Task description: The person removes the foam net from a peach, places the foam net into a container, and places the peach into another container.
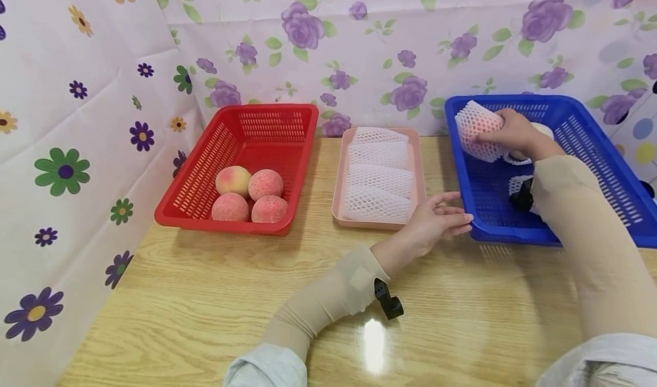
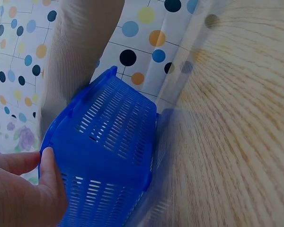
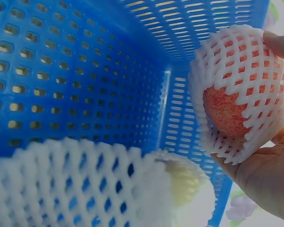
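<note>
In my right hand (image 1: 518,131) I grip a reddish peach (image 3: 225,111) dressed in a white foam net sleeve (image 3: 258,71). The hand is inside the blue basket (image 1: 513,231), near its back left corner. Part of the peach's red skin shows through the sleeve's open end. My left hand (image 1: 428,223) pinches the basket's rim at the front left corner, thumb and finger on either side of it in the left wrist view. Another foam sleeve (image 3: 71,187) with a pale yellowish fruit (image 3: 183,183) lies in the basket, partly hidden by my right arm in the head view.
A red basket (image 1: 303,165) on the left holds several bare peaches (image 1: 265,184). Between the baskets lies a pink tray (image 1: 418,170) with several flat foam sleeves (image 1: 380,176). Flowered cloth (image 1: 354,56) hangs behind the wooden table (image 1: 205,307).
</note>
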`<state>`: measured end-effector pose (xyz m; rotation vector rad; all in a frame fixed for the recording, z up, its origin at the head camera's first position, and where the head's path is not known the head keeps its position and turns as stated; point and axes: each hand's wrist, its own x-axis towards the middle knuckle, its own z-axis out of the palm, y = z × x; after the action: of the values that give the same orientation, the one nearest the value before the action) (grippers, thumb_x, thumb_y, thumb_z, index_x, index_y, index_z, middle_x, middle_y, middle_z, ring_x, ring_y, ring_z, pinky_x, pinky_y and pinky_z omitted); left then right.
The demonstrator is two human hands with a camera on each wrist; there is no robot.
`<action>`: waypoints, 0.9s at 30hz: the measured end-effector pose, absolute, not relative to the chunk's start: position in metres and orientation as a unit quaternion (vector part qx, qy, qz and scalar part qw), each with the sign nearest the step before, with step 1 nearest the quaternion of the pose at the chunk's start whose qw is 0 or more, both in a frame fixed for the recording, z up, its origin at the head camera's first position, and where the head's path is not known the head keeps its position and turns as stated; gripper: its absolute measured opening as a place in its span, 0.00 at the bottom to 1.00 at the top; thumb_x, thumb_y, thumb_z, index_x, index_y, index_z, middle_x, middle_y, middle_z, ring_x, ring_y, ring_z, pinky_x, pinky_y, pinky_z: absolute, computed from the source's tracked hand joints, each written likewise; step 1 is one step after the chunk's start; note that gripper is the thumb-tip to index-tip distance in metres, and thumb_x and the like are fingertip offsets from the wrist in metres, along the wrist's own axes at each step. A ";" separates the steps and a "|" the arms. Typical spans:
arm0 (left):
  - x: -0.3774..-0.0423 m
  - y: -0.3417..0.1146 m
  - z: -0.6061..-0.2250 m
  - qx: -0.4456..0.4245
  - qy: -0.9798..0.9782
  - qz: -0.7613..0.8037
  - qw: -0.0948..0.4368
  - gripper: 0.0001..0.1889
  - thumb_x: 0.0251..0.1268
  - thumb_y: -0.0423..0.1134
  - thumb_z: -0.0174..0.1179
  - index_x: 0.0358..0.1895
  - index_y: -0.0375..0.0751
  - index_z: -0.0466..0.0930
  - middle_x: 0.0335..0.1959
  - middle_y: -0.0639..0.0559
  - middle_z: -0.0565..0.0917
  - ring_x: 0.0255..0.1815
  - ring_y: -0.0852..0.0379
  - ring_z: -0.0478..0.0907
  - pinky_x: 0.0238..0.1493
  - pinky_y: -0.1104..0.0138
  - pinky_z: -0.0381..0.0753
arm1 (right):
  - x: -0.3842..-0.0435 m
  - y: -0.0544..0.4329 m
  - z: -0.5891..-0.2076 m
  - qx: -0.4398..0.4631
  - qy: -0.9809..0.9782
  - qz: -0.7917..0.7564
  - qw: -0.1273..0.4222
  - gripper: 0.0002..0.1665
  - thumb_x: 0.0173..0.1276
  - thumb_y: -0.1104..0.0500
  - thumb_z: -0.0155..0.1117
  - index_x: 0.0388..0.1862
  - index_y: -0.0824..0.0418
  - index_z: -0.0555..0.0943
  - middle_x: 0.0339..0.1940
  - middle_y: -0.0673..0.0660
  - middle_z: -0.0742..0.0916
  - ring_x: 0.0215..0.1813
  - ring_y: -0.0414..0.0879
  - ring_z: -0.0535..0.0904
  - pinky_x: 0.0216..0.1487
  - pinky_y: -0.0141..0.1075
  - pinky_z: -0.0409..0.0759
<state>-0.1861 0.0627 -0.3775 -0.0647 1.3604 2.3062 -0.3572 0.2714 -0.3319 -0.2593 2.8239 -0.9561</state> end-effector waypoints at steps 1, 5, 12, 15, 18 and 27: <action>-0.186 0.062 -0.378 -0.023 0.495 0.837 0.231 0.28 0.58 0.15 0.54 0.62 0.38 0.70 0.29 0.52 0.76 0.27 0.60 0.78 0.53 0.57 0.79 | -0.357 0.271 -0.330 -0.089 0.940 -0.320 0.074 0.47 0.62 0.48 0.63 0.64 0.80 0.57 0.55 0.78 0.70 0.52 0.68 0.69 0.51 0.56 0.71; -0.189 0.061 -0.378 -0.019 0.497 0.834 0.237 0.27 0.58 0.15 0.53 0.61 0.37 0.70 0.30 0.51 0.76 0.27 0.60 0.78 0.53 0.57 0.79 | -0.353 0.270 -0.322 -0.083 0.937 -0.328 0.088 0.50 0.63 0.45 0.62 0.67 0.78 0.53 0.59 0.78 0.68 0.55 0.68 0.67 0.54 0.59 0.69; -0.192 0.057 -0.379 -0.017 0.512 0.827 0.230 0.24 0.58 0.16 0.55 0.58 0.35 0.72 0.31 0.47 0.80 0.31 0.56 0.80 0.48 0.61 0.82 | -0.348 0.268 -0.309 -0.088 0.936 -0.329 0.086 0.49 0.64 0.45 0.62 0.68 0.77 0.53 0.59 0.77 0.69 0.54 0.66 0.69 0.48 0.52 0.72; -0.193 0.052 -0.377 -0.019 0.513 0.829 0.221 0.24 0.58 0.15 0.55 0.58 0.32 0.72 0.32 0.44 0.81 0.31 0.56 0.80 0.47 0.62 0.83 | -0.347 0.265 -0.302 -0.092 0.938 -0.324 0.082 0.48 0.63 0.45 0.62 0.67 0.76 0.55 0.59 0.76 0.69 0.53 0.64 0.69 0.46 0.48 0.72; -0.194 0.048 -0.373 -0.016 0.516 0.829 0.213 0.24 0.58 0.16 0.54 0.59 0.30 0.71 0.31 0.44 0.81 0.29 0.57 0.79 0.47 0.62 0.83 | -0.345 0.264 -0.297 -0.097 0.938 -0.321 0.087 0.49 0.63 0.44 0.62 0.68 0.75 0.55 0.60 0.76 0.69 0.54 0.64 0.68 0.48 0.50 0.70; -0.195 0.036 -0.362 0.004 0.557 0.804 0.208 0.24 0.58 0.18 0.57 0.59 0.34 0.71 0.51 0.26 0.78 0.33 0.55 0.80 0.54 0.52 0.79 | -0.339 0.262 -0.285 -0.127 0.936 -0.309 0.114 0.49 0.64 0.44 0.61 0.70 0.72 0.53 0.62 0.74 0.68 0.57 0.64 0.67 0.53 0.54 0.68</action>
<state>-0.1953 0.0356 -0.3624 0.0122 1.5488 2.2382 -0.3388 0.2616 -0.2853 -0.3729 2.7444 -0.9054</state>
